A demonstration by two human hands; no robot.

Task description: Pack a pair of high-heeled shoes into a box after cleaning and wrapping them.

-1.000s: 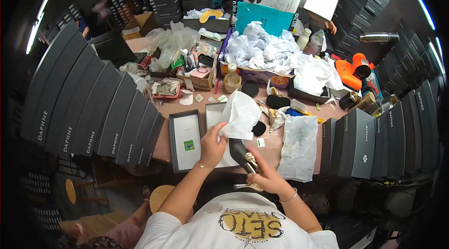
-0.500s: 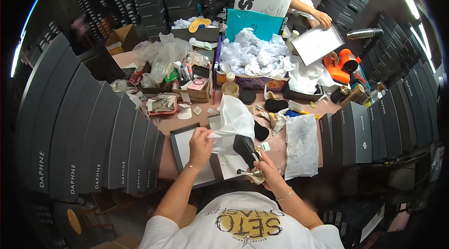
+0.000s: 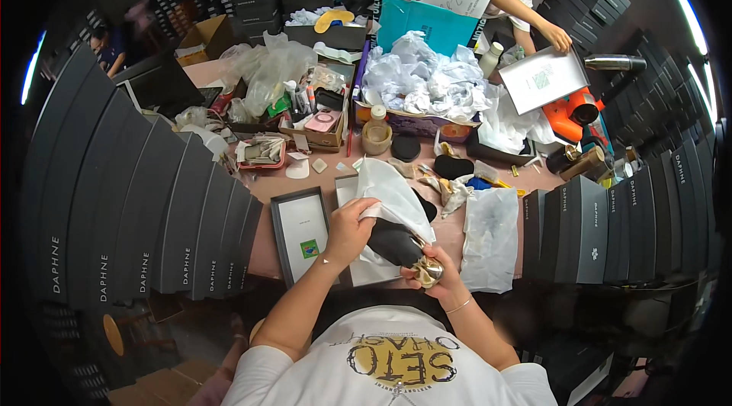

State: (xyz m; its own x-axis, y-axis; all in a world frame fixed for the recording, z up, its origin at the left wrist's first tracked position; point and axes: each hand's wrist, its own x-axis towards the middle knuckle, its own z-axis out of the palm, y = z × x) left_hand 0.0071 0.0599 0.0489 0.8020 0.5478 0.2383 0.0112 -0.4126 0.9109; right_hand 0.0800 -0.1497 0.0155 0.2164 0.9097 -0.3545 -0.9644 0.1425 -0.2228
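Observation:
My right hand (image 3: pixel 444 275) grips a shoe (image 3: pixel 391 244) by its gold heel end, the dark sole turned up and the toe pointing left. White tissue paper (image 3: pixel 389 191) lies behind and over the shoe's far side. The fingers of my left hand (image 3: pixel 349 232) are closed on an edge of that paper, close to the toe. Beneath them is a shoebox (image 3: pixel 372 278) with a pale inside, partly covered by the paper and shoe. Left of it lies a dark-rimmed box lid (image 3: pixel 286 242) with a small green card in it.
Flat tissue paper (image 3: pixel 489 242) lies to the right. A bin of crumpled paper (image 3: pixel 423 128), a glue jar (image 3: pixel 377 135) and black pads (image 3: pixel 454 167) stand or lie beyond. Dark shoeboxes (image 3: pixel 130 215) line both sides. Across the table, a person's hand (image 3: pixel 557 38) holds a white-lined box lid (image 3: pixel 543 80).
My left hand has moved right and nearer, drawing the paper over the shoe. The shoe has turned, its toe swinging left. The green card now shows in the lid. The other person's lid has shifted.

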